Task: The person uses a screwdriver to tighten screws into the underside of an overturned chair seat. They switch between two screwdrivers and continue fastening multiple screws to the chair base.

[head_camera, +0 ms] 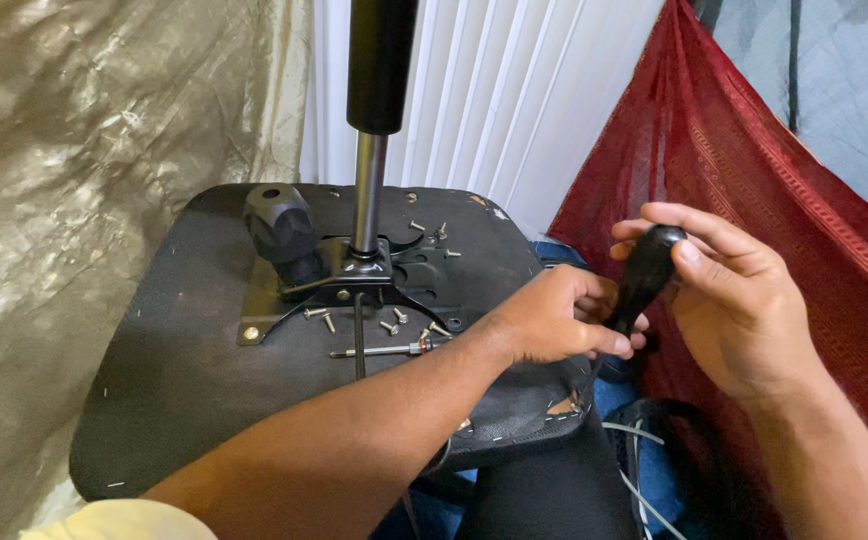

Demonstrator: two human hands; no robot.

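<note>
Head view: both hands pinch a black handle (644,278), right hand (744,300) on top, left hand (554,325) below. It could slip and knock loose screws (394,322) left of the hands off the seat bottom (184,350).

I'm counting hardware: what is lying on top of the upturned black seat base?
On the seat base lie loose screws around the metal plate, plus a thin metal rod. The left hand and forearm cover the near right part, so anything there is hidden.
</note>
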